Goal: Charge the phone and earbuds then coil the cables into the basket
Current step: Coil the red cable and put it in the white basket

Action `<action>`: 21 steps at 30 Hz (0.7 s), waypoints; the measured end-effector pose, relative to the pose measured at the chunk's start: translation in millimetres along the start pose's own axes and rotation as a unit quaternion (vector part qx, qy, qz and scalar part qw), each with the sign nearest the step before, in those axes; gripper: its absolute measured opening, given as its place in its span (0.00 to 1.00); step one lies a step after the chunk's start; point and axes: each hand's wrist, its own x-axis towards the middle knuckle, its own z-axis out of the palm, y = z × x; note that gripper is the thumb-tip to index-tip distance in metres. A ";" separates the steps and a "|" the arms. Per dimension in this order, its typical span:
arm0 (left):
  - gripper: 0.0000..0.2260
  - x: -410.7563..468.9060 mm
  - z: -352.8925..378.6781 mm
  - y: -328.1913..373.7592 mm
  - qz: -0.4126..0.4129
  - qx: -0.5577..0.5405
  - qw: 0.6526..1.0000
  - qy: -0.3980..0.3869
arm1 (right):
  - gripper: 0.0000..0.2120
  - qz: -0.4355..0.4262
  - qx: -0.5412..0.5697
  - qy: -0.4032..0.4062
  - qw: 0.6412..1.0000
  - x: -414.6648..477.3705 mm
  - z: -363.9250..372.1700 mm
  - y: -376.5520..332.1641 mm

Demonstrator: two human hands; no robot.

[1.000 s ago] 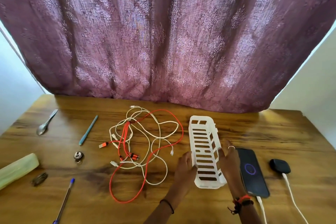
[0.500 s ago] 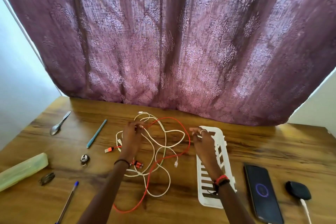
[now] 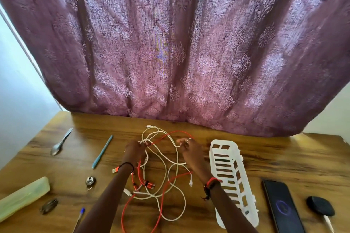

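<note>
Head view, grip: the left hand (image 3: 135,150) has its fingers curled on the red cable (image 3: 164,181) and, it seems, on a white strand too; the right hand (image 3: 189,150) pinches a loop of the white cable (image 3: 177,164)
Head view, place: the tangle lies on the wooden table (image 3: 284,157), just left of the white basket (image 3: 212,159), between both forearms
Head view, risk: the red and white strands cross many times, so pulling the hands apart may tighten a knot; a dragged loop could also catch the basket
Head view, charging: the phone (image 3: 282,208) shows a lit ring; the earbuds case (image 3: 320,208) has a white lead
Head view, direction: the tangle is longer from far to near, with one white plug (image 3: 148,126) at the far end; the basket runs the same way, its near end leaning right, open side up
</note>
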 end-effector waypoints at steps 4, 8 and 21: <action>0.13 6.8 -3.3 -2.9 0.000 0.004 0.999 -0.034 | 0.11 0.024 -0.025 -0.021 0.999 8.2 9.8 0.8; 0.22 8.6 -3.4 -5.5 0.014 -0.048 0.998 -0.029 | 0.11 0.036 -0.028 -0.039 0.998 15.7 17.8 2.7; 0.15 -27.0 -28.2 28.7 0.089 -0.149 0.985 0.009 | 0.17 -0.010 -0.062 -0.030 0.998 36.6 12.6 -12.1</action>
